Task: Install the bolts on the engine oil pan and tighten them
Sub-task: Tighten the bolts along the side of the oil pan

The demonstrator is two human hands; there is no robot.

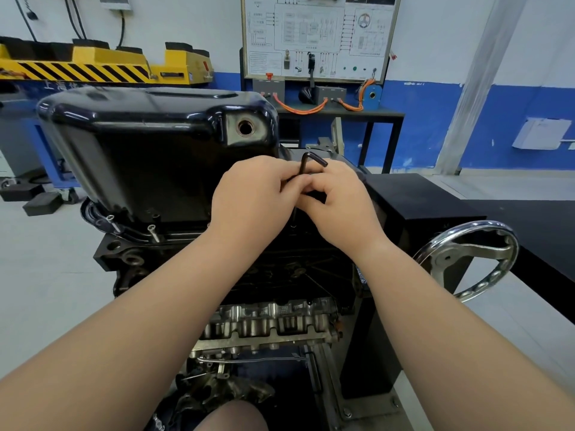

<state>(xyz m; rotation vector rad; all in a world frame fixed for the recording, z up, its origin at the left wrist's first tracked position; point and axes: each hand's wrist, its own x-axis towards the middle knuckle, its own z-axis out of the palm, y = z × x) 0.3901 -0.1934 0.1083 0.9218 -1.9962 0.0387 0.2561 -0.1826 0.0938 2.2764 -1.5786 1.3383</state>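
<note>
A glossy black oil pan (149, 141) sits upside down on the engine block (174, 262), with its drain hole (245, 128) facing me. Two silver bolts (153, 233) stick up part-way from the pan's flange at the near left corner. A dark L-shaped hex key (311, 161) stands upright at the flange's near right side, its short arm pointing right. My left hand (252, 194) and my right hand (336, 200) both pinch the key's shaft, fingers touching. The key's lower tip goes down toward the flange, and the bolt under it is hidden.
A chrome handwheel (466, 259) of the engine stand sits at the right, beside a black box (413, 200). The cylinder head's valve gear (270, 318) shows below the block. A wiring training board (317, 35) stands behind, and a yellow lift (93, 63) at the back left.
</note>
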